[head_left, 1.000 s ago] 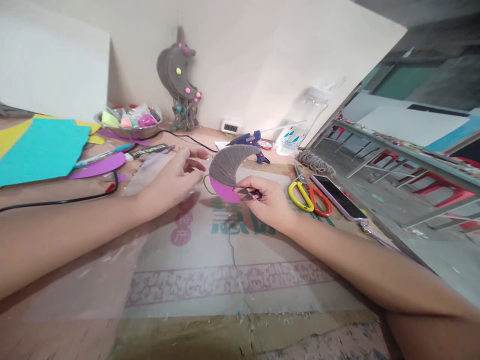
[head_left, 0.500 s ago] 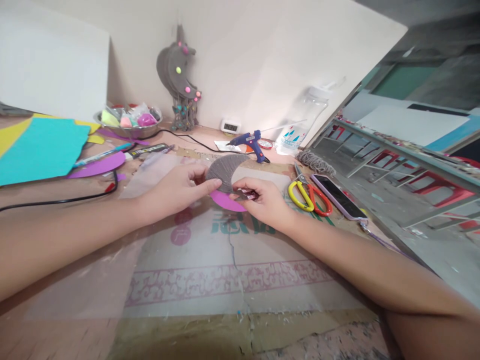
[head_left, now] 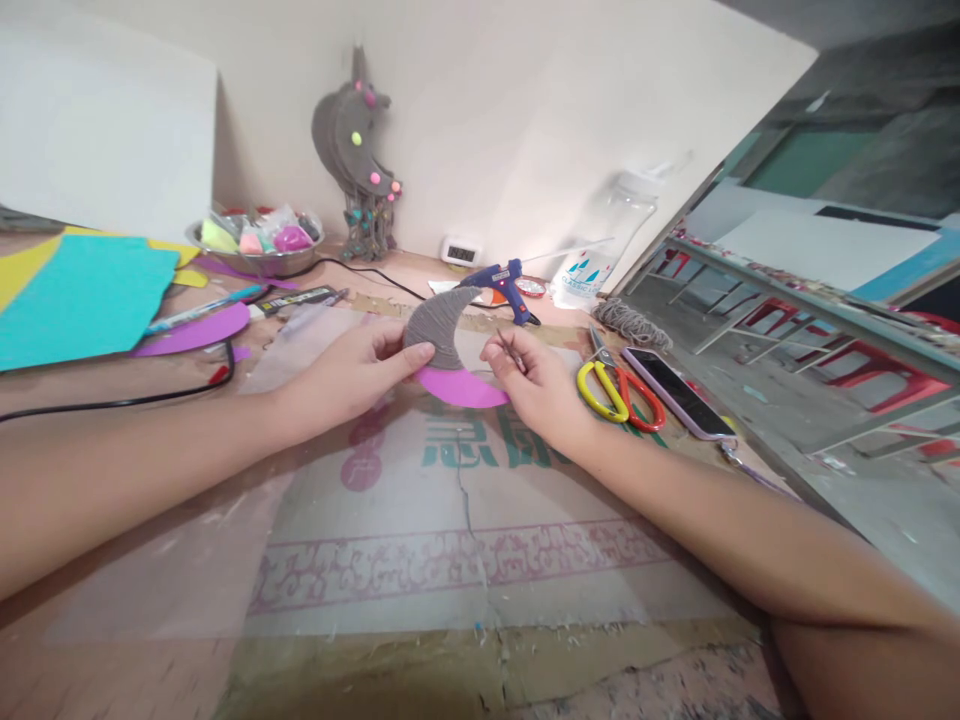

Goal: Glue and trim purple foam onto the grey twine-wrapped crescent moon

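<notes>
Crescent (head_left: pixel 442 345) was pinched upright by left hand (head_left: pixel 352 370); right hand (head_left: pixel 536 385) pinched the grey yarn (head_left: pixel 501 342) taut for wrapping.

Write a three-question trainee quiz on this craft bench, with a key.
1. True or false: the left hand grips the crescent by its grey, yarn-wrapped part.
2. Which lies nearest the right hand? A) the metal bowl B) the scissors C) the teal sheet
3. Fill in: the bare end of the crescent is ____ in colour.

Key:
1. True. Thumb and fingers pinch the wrapped half.
2. B. The scissors lie just to its right, beside the phone.
3. Pink. The right hand pinches a thin yarn strand just above that end.
</notes>
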Available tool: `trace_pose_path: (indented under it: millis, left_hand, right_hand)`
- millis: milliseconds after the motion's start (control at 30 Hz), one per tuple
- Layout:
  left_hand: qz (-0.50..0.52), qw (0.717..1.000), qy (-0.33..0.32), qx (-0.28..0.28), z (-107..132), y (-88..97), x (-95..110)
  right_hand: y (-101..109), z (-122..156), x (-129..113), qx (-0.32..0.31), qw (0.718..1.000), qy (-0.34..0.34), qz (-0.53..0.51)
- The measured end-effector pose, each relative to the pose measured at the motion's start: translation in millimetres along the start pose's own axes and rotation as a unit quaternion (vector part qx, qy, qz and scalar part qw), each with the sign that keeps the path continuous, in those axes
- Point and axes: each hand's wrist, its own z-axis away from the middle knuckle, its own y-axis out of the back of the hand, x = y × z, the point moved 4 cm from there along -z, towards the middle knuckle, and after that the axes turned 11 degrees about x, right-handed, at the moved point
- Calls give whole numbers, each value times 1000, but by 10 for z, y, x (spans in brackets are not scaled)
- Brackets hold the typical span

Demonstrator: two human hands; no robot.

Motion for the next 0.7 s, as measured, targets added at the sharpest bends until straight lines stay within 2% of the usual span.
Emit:
trace_pose_path:
  millis: [100, 200, 300, 500, 700]
  left_hand:
    - [13, 1000, 17, 2, 11, 6, 9]
    - [15, 998, 56, -1, 30, 8, -4]
    - [17, 999, 51, 1, 28, 11, 8]
    - [7, 1000, -11, 19, -12, 25, 9]
    - [-22, 999, -42, -3, -15, -6, -7]
  right_hand:
    - [64, -55, 88, 47, 998, -31, -23]
    - [93, -80, 118, 57, 997, -47, -21]
    - [79, -66, 74, 60, 997, -43, -12]
    - [-37, 4, -34, -31, 999, -38, -15]
    - [-49, 14, -48, -56, 998, -33, 0]
